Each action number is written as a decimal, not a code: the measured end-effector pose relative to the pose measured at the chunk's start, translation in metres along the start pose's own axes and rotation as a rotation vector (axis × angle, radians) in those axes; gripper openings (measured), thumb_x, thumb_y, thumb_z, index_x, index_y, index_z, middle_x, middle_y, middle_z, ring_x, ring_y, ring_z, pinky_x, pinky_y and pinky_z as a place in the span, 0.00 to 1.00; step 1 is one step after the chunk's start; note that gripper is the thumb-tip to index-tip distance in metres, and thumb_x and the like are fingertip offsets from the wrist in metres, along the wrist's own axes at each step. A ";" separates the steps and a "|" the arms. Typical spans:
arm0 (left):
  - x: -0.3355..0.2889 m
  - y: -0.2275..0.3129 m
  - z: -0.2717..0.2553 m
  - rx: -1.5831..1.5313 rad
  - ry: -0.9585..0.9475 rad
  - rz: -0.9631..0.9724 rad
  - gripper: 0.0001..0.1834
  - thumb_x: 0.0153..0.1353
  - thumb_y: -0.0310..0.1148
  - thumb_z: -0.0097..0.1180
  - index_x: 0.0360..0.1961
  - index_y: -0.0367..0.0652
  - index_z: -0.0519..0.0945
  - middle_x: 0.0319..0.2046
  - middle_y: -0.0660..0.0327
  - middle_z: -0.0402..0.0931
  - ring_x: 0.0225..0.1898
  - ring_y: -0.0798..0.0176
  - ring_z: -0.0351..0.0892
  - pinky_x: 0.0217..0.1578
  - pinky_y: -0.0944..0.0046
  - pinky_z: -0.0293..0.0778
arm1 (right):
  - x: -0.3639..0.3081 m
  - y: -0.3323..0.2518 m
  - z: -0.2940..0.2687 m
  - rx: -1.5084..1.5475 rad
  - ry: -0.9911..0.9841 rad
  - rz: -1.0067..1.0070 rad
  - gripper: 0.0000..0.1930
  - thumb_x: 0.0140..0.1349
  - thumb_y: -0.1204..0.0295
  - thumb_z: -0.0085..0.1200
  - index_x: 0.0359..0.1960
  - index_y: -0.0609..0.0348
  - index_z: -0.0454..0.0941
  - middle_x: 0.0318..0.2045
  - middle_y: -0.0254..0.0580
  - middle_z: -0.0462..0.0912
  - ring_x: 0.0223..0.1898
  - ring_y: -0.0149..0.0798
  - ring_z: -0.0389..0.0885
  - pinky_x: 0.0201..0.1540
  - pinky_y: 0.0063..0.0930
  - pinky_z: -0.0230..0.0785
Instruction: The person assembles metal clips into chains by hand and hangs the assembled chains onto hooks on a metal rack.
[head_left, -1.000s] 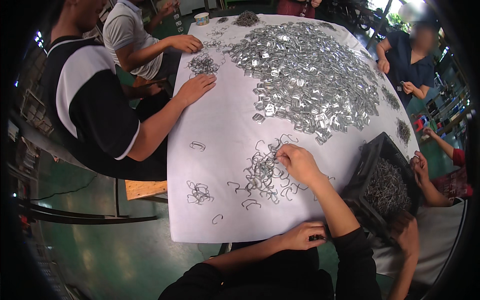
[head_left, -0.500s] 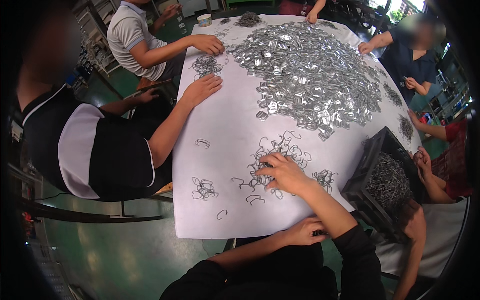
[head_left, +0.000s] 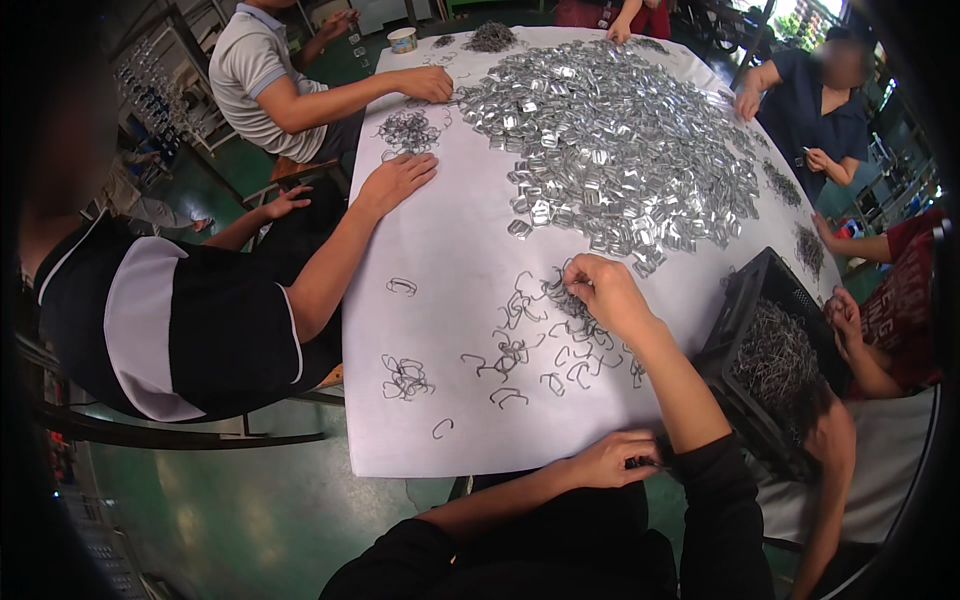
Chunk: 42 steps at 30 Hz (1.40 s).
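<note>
My right hand (head_left: 612, 292) is over the far edge of a loose scatter of bent wire hooks (head_left: 512, 352) on the white-covered table (head_left: 450, 250). Its thumb and fingertips are pinched together among the hooks; what lies between them is hidden. At the table's near edge my left hand (head_left: 612, 460) is closed, with something dark showing at its curled fingers, too small to name. More hooks lie to the left in a small cluster (head_left: 408, 378), with a few single ones about it. Beyond my right hand spreads a large heap of shiny flat metal buckles (head_left: 620, 150).
A black plastic crate (head_left: 735, 345) full of thin wire pieces (head_left: 775, 355) stands at the right, with another person's hand (head_left: 830, 435) at it. Co-workers sit around the table; one's hand (head_left: 400, 180) rests on the left side. A small tub (head_left: 402, 40) stands at the far left corner.
My right hand has moved away from me and slightly right, from spread over the wire hooks to a pinch. The hooks under it are more spread out. My left hand stays put.
</note>
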<state>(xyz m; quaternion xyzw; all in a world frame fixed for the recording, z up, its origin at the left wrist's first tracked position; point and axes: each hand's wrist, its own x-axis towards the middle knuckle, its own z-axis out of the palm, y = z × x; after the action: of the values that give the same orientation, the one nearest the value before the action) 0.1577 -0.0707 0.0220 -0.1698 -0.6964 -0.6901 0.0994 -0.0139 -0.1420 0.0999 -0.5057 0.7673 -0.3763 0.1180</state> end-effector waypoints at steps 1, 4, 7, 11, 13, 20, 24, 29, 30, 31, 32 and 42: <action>-0.001 -0.001 0.001 -0.006 -0.005 -0.017 0.04 0.51 0.24 0.59 0.29 0.38 0.77 0.28 0.59 0.72 0.30 0.58 0.74 0.31 0.63 0.71 | 0.001 -0.002 0.000 0.036 0.014 -0.004 0.10 0.50 0.86 0.52 0.33 0.61 0.75 0.31 0.45 0.81 0.33 0.47 0.80 0.36 0.34 0.72; -0.001 0.001 0.000 -0.022 -0.007 -0.060 0.04 0.51 0.24 0.60 0.29 0.38 0.77 0.29 0.59 0.72 0.31 0.58 0.75 0.31 0.64 0.71 | 0.001 -0.010 0.001 0.104 0.057 0.002 0.11 0.51 0.87 0.50 0.35 0.61 0.75 0.32 0.46 0.82 0.36 0.46 0.81 0.37 0.32 0.73; -0.001 0.000 0.000 0.010 0.004 -0.032 0.04 0.51 0.24 0.59 0.29 0.38 0.77 0.29 0.59 0.72 0.31 0.59 0.75 0.31 0.64 0.71 | 0.001 -0.013 -0.001 0.081 0.009 0.016 0.11 0.52 0.87 0.49 0.37 0.61 0.75 0.33 0.46 0.82 0.36 0.45 0.81 0.37 0.33 0.73; -0.003 0.001 -0.001 0.009 0.003 -0.026 0.04 0.51 0.23 0.59 0.29 0.38 0.77 0.29 0.59 0.72 0.31 0.59 0.75 0.31 0.64 0.71 | 0.000 -0.016 -0.001 0.056 0.019 -0.003 0.11 0.53 0.87 0.48 0.37 0.61 0.75 0.33 0.47 0.83 0.36 0.46 0.82 0.37 0.33 0.73; -0.004 0.003 -0.002 0.001 -0.004 -0.024 0.04 0.51 0.23 0.59 0.30 0.38 0.77 0.29 0.59 0.72 0.31 0.59 0.75 0.31 0.64 0.71 | -0.001 -0.015 0.001 0.051 0.031 -0.021 0.12 0.54 0.87 0.48 0.38 0.60 0.75 0.33 0.46 0.83 0.37 0.46 0.82 0.37 0.34 0.73; -0.005 -0.002 0.002 0.063 0.028 0.044 0.06 0.49 0.22 0.61 0.30 0.37 0.78 0.34 0.56 0.76 0.36 0.56 0.77 0.37 0.62 0.73 | -0.017 -0.002 0.007 -0.213 -0.063 0.131 0.25 0.45 0.74 0.63 0.49 0.55 0.73 0.48 0.44 0.75 0.49 0.47 0.75 0.50 0.37 0.69; -0.010 0.012 -0.008 0.062 0.028 -0.119 0.12 0.46 0.23 0.62 0.35 0.39 0.81 0.35 0.56 0.78 0.38 0.55 0.78 0.40 0.62 0.73 | -0.012 0.014 0.062 -0.419 -0.189 0.041 0.09 0.48 0.78 0.49 0.31 0.57 0.78 0.38 0.45 0.77 0.42 0.47 0.77 0.40 0.38 0.75; -0.008 0.020 0.002 0.239 0.037 -0.099 0.11 0.41 0.24 0.64 0.29 0.40 0.80 0.31 0.56 0.79 0.34 0.52 0.78 0.36 0.60 0.73 | -0.020 -0.003 0.045 -0.405 0.024 -0.068 0.07 0.46 0.79 0.53 0.29 0.62 0.78 0.31 0.49 0.78 0.34 0.48 0.80 0.35 0.37 0.74; -0.008 0.017 0.003 0.217 0.034 -0.084 0.11 0.41 0.23 0.64 0.29 0.40 0.80 0.30 0.56 0.79 0.33 0.52 0.78 0.35 0.61 0.73 | -0.022 -0.005 0.042 -0.370 0.060 -0.061 0.07 0.45 0.81 0.52 0.29 0.63 0.76 0.30 0.49 0.77 0.34 0.49 0.80 0.34 0.38 0.74; -0.008 0.018 0.005 0.197 0.042 -0.095 0.11 0.41 0.23 0.64 0.29 0.40 0.80 0.30 0.56 0.79 0.33 0.52 0.78 0.35 0.61 0.73 | -0.023 -0.011 0.037 -0.324 0.084 -0.062 0.07 0.45 0.82 0.51 0.28 0.64 0.75 0.29 0.48 0.77 0.33 0.49 0.79 0.32 0.38 0.74; -0.007 0.020 0.007 0.178 0.054 -0.106 0.10 0.41 0.23 0.64 0.29 0.40 0.80 0.30 0.57 0.79 0.33 0.52 0.78 0.35 0.61 0.73 | -0.024 -0.016 0.031 -0.285 0.087 -0.025 0.08 0.45 0.83 0.51 0.30 0.64 0.74 0.29 0.49 0.77 0.32 0.50 0.79 0.32 0.39 0.73; -0.008 0.024 -0.010 0.142 0.057 -0.081 0.09 0.46 0.23 0.60 0.32 0.39 0.80 0.32 0.58 0.78 0.34 0.60 0.78 0.35 0.64 0.73 | -0.003 -0.026 0.032 -0.096 0.196 -0.025 0.11 0.54 0.77 0.45 0.39 0.56 0.74 0.26 0.50 0.79 0.30 0.51 0.80 0.32 0.41 0.72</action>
<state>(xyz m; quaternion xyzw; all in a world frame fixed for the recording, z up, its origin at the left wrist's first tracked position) 0.1735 -0.0816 0.0415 -0.1142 -0.7469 -0.6469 0.1030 0.0231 -0.1596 0.0949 -0.4812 0.7857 -0.3884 0.0133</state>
